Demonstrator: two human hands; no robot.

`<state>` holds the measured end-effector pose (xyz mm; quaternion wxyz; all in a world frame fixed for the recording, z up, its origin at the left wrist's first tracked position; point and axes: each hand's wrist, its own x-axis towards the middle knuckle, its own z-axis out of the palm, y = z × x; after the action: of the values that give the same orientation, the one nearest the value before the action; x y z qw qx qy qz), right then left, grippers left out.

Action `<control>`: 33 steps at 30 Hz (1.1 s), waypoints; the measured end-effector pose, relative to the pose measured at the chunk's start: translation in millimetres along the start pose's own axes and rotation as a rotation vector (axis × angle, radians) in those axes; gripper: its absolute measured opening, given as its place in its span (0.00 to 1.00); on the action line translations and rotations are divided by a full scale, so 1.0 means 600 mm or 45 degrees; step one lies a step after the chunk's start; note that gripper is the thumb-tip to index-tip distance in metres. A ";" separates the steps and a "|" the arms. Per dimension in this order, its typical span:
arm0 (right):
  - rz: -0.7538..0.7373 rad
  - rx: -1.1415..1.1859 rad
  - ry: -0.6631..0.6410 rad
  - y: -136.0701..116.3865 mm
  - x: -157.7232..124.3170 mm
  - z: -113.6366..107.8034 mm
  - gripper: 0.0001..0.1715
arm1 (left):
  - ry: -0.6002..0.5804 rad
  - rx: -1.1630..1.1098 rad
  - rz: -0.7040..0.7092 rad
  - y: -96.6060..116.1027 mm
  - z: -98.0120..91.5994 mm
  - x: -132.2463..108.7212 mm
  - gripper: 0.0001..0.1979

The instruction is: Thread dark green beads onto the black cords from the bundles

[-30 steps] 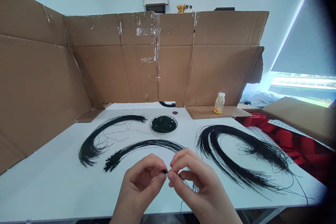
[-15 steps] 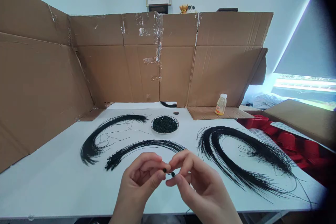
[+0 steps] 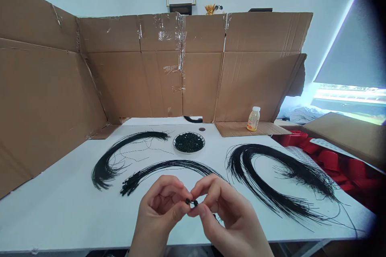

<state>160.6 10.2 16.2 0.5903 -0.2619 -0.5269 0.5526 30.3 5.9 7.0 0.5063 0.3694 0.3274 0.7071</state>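
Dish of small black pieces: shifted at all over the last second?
No. The white dish keeps its place against the cardboard wall; both slid slightly together in the picture, so the camera moved.

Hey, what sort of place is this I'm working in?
Likely a makeshift handwork station, perhaps in an office or workshop: a white table with bundles of black strands, a dish of small black pieces, and taped cardboard panels standing around the back and left.
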 end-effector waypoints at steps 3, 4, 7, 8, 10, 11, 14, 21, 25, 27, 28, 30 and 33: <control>0.001 0.003 -0.009 0.000 -0.001 0.000 0.12 | -0.002 0.037 0.049 0.001 -0.001 0.000 0.16; 0.000 0.000 -0.013 0.000 -0.001 -0.001 0.11 | 0.001 0.062 0.081 0.001 -0.002 0.001 0.16; -0.002 -0.018 -0.025 0.002 0.000 -0.002 0.12 | 0.025 0.154 0.147 0.002 -0.011 0.003 0.14; -0.006 -0.031 -0.029 0.002 0.001 -0.002 0.12 | 0.015 0.192 0.152 0.002 -0.015 0.004 0.13; -0.035 -0.085 -0.033 0.003 0.001 -0.003 0.12 | -0.011 0.273 0.164 0.003 -0.020 0.003 0.12; -0.063 -0.126 -0.032 0.003 0.001 -0.005 0.12 | -0.009 0.313 0.188 0.004 -0.021 0.002 0.11; -0.182 -0.280 -0.038 0.006 -0.001 -0.011 0.12 | 0.078 0.435 0.300 0.005 -0.017 -0.005 0.11; -0.423 -0.618 -0.098 0.016 -0.002 -0.030 0.12 | -0.004 0.767 0.626 0.004 -0.023 -0.004 0.10; -0.453 -0.712 -0.154 0.014 0.001 -0.036 0.11 | -0.094 0.979 0.688 0.005 -0.040 0.003 0.14; -0.441 -0.715 -0.171 0.012 0.002 -0.037 0.11 | -0.113 1.014 0.689 0.006 -0.044 0.004 0.14; -0.430 -0.704 -0.177 0.011 0.003 -0.038 0.11 | -0.116 1.010 0.677 0.006 -0.044 0.004 0.14; -0.399 -0.664 -0.192 0.010 0.004 -0.039 0.11 | -0.102 0.963 0.612 0.006 -0.042 0.001 0.13; -0.358 -0.617 -0.215 0.009 0.005 -0.039 0.12 | -0.024 0.847 0.482 0.006 -0.035 -0.004 0.11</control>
<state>179.5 20.9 5.0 0.5354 -0.2727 -0.7220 0.3431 11.4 0.8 -1.4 0.2225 0.5739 0.4602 0.6398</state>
